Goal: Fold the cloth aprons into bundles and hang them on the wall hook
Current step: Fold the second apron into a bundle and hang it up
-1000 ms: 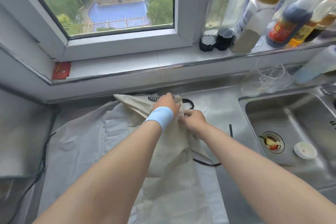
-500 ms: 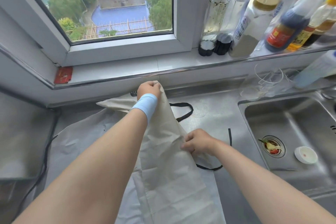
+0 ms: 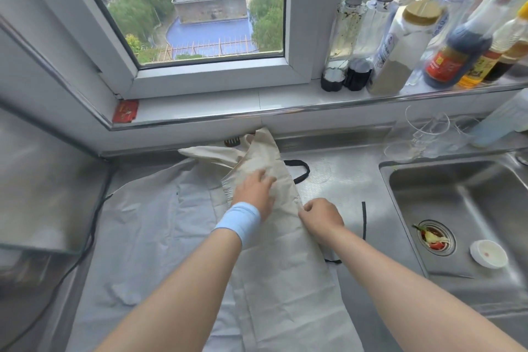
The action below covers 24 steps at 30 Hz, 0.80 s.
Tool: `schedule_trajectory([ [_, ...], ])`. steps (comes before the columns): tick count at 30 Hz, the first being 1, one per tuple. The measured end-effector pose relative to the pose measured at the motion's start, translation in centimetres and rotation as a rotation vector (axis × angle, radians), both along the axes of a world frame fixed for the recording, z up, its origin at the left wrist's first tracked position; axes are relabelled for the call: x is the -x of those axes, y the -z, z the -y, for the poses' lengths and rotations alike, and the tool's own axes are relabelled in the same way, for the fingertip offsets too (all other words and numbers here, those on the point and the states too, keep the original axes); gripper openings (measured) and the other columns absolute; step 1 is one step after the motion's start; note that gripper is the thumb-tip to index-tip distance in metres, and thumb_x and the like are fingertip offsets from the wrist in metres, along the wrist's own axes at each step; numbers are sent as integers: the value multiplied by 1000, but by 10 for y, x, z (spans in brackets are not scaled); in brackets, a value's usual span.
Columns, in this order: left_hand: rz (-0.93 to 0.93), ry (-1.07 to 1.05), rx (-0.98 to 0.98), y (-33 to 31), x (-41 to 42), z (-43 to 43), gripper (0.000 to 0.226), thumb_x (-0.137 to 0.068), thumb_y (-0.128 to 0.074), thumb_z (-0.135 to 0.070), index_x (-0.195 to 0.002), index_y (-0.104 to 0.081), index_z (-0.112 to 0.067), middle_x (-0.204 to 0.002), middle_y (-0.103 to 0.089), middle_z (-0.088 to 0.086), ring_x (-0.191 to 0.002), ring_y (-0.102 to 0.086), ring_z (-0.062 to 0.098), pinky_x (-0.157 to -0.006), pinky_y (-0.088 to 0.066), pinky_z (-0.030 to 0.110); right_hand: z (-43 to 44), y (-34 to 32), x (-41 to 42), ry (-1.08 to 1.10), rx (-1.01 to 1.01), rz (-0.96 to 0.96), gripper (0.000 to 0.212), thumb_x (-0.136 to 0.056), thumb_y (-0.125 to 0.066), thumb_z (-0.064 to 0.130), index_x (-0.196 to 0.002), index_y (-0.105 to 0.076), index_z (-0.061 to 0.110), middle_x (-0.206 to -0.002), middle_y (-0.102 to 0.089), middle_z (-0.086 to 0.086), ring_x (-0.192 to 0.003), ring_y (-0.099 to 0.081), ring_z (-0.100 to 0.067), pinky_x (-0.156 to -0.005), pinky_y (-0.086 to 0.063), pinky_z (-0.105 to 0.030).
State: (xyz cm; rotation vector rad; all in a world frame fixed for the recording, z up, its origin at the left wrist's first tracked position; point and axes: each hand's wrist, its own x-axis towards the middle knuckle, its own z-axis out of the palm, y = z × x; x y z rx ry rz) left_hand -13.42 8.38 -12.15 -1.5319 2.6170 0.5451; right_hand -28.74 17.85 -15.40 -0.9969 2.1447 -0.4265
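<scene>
A beige cloth apron (image 3: 285, 271) with black straps (image 3: 300, 170) lies folded lengthwise on the steel counter, its narrow top end reaching the wall under the window. It rests on a pale grey apron (image 3: 148, 237) spread flat to the left. My left hand (image 3: 255, 194), with a blue wristband, presses flat on the beige apron's upper part, fingers straight. My right hand (image 3: 320, 216) pinches the beige apron's right edge just beside it. No wall hook is in view.
A steel sink (image 3: 457, 208) with a drain strainer and a white lid lies to the right. Glasses (image 3: 423, 134) stand behind it. Several sauce bottles (image 3: 454, 46) line the windowsill. A glass panel (image 3: 45, 194) and black cable sit at left.
My left hand let go of the apron's raised top end and came down toward me to press flat on the cloth. My right hand stayed at the right edge.
</scene>
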Motion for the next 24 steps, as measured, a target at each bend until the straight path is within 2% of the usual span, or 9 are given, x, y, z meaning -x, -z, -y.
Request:
schedule_trajectory([
  [1, 97, 67, -31, 9, -11, -10, 55, -90, -57, -27, -142, -39, -26, -154, -23, 4, -139, -26, 27, -108, -33, 38, -2, 1, -3, -41, -1, -75, 14, -91, -54, 35, -87, -64, 26, -89, -63, 2, -88, -59, -24, -71, -47, -34],
  [3, 198, 99, -98, 23, -33, -24, 61, -91, -55, -25, -147, -30, -23, -158, -14, 6, -144, -17, 26, -111, -31, 38, -6, 5, -10, -200, 67, -305, 37, -89, -52, 21, -127, -53, 23, -119, -53, -4, -110, -52, -27, -86, -44, -37],
  [6, 273, 57, -217, 37, -65, -44, 70, -90, -54, -27, -151, -20, -24, -161, -5, 6, -148, -8, 24, -116, -26, 40, -9, 6, -27, -549, 246, -482, 69, -79, -54, 11, -144, -38, 27, -149, -34, -5, -134, -35, -28, -102, -33, -36],
  [8, 274, 37, -253, 38, -78, -55, 70, -90, -52, -26, -151, -19, -26, -162, -5, 3, -149, -7, 22, -117, -23, 39, -11, 13, -40, -776, 141, -446, 74, -83, -53, 17, -152, -27, 28, -163, -11, -7, -149, -14, -27, -116, -19, -42],
  [9, 251, 13, -267, 36, -82, -59, 67, -89, -52, -25, -150, -23, -27, -161, -8, 1, -148, -10, 22, -117, -24, 39, -13, 16, -48, -853, 66, -452, 72, -86, -51, 22, -152, -24, 29, -164, -7, -7, -150, -10, -26, -118, -13, -46],
  [11, 190, -36, -307, 30, -85, -59, 55, -90, -51, -26, -143, -38, -31, -157, -22, -5, -143, -23, 22, -114, -29, 39, -14, 20, -57, -884, -10, -481, 61, -87, -49, 28, -146, -33, 27, -158, -22, -7, -145, -22, -28, -116, -14, -51],
  [15, 28, -213, -348, 12, -91, -32, 39, -93, -49, -29, -132, -53, -35, -136, -55, -9, -123, -52, 17, -104, -41, 33, 8, 6, -67, -813, 69, -543, 33, -90, -46, 21, -121, -56, 24, -125, -54, -3, -119, -49, -28, -103, -28, -41],
  [19, -65, -278, -97, -14, -92, 15, 36, -93, -47, -19, -126, -57, -30, -129, -53, -1, -118, -53, 24, -97, -45, 35, 54, -15, -63, -713, 259, -497, 37, -89, -47, 11, -123, -60, 20, -123, -54, -3, -116, -49, -29, -95, -34, -36],
  [24, 91, -133, 287, -32, -100, 85, 40, -86, -54, -13, -119, -60, -34, -137, -46, -3, -125, -41, 23, -97, -35, 34, 132, -34, -59, -723, 441, -657, 41, -81, -53, 0, -117, -63, 17, -129, -55, -7, -114, -52, -31, -86, -39, -39],
])
